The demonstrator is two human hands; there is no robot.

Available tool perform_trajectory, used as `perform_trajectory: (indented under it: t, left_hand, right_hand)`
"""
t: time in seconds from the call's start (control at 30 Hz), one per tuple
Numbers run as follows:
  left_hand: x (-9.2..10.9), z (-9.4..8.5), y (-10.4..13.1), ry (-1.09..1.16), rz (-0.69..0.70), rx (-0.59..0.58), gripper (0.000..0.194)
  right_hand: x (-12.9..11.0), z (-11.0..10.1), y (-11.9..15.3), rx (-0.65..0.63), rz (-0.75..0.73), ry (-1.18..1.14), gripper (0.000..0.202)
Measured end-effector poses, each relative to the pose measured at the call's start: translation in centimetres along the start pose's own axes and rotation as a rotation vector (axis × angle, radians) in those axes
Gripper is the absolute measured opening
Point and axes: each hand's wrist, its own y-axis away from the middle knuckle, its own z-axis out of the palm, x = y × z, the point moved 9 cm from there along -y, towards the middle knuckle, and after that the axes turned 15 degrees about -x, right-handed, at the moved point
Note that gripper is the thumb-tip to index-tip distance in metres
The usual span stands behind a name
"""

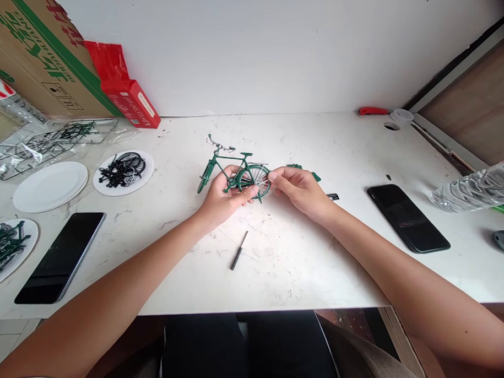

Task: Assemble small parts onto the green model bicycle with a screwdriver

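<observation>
A small green model bicycle (224, 157) with silver handlebars and spoked wheels is held above the white table, its front wheel to the left. My left hand (223, 194) is closed around its lower rear part, thumb on the back wheel. With thumb and forefinger together, my right hand (297, 186) pinches at the rear edge of the back wheel. Whether a tiny part sits between those fingertips is hidden. Below the hands lies a small screwdriver (239, 251) with a black handle. Green parts (316, 176) and a small black piece (333, 197) lie behind and beside my right hand.
To the left are a paper plate of black parts (124, 173), a stack of white plates (51, 187), a plate of green parts (6, 246) and a phone (61, 258). Another phone (408, 217) and a plastic bottle (475, 187) are on the right. A red box (133, 102) stands behind.
</observation>
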Motion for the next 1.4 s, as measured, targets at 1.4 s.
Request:
perform_trajectory:
  t: [1.4]
  left_hand:
    - [1.4,-3.4,-0.5,-0.028,0.058,0.182,0.041]
  right_hand:
    - [-0.9,2.7,2.4,-0.480,0.389,0.570,0.010]
